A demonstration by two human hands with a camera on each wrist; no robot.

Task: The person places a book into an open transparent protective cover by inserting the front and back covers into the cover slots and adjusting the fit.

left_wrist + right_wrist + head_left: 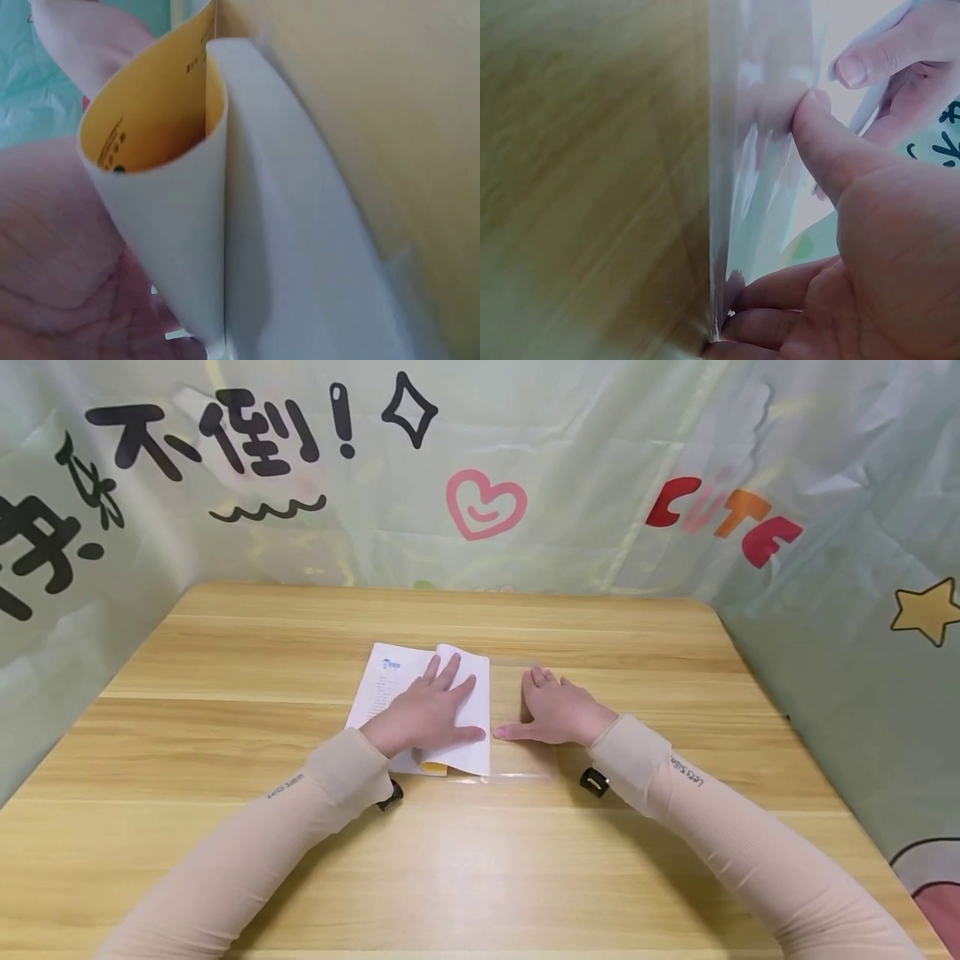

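Note:
A booklet with a printed white page point(382, 685) lies on the table, one white leaf point(472, 760) folded over toward its right side. My left hand point(426, 714) rests on that leaf with fingers spread. In the left wrist view the leaf curls up into a loop, showing a yellow inner side point(157, 112). A clear plastic sheet point(517, 768), perhaps a book cover, extends to the right of the booklet. My right hand point(558, 710) presses on this plastic, thumb pointing toward the booklet's edge. The right wrist view shows the thumb and fingertips touching the glossy plastic point(757, 172).
The wooden table point(480, 860) has rounded far corners. A printed fabric curtain point(585, 468) hangs behind it and along both sides. A dark wrist strap piece point(595, 782) shows under the right cuff, and another point(391, 795) under the left.

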